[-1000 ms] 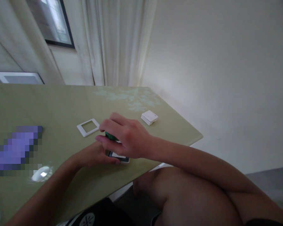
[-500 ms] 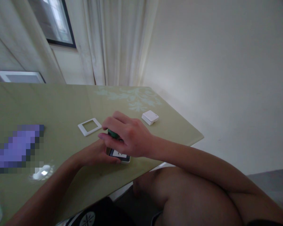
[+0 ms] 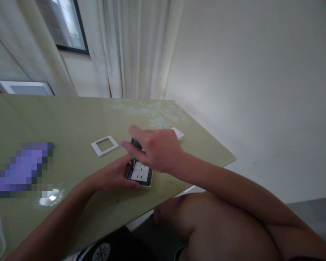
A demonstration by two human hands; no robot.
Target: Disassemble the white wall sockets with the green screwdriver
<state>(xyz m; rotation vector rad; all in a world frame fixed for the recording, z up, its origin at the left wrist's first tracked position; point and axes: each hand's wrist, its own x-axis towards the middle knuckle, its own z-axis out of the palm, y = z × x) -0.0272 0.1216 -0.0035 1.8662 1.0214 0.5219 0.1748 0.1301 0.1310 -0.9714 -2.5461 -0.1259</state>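
My right hand [image 3: 154,148] is closed round a green-handled tool [image 3: 136,144], probably a screwdriver, and hovers just above a wall switch unit [image 3: 140,173] with white rocker keys in a dark body. My left hand [image 3: 112,177] lies on the green table [image 3: 70,119] and grips the left side of that switch unit, holding it flat. A white square frame plate [image 3: 104,145] lies a little to the left of both hands. Behind my right hand a white switch cover [image 3: 178,133] is partly hidden.
A blurred purple object [image 3: 21,168] lies at the table's left. A thin white cable [image 3: 0,232] curls at the lower left edge. The table's right edge [image 3: 222,159] drops off close to my right forearm; my knees are below it. Curtains hang behind the table.
My right hand has lifted and moved up and to the right with the green tool, uncovering the switch unit's white keys. My left hand has stayed on the switch unit.
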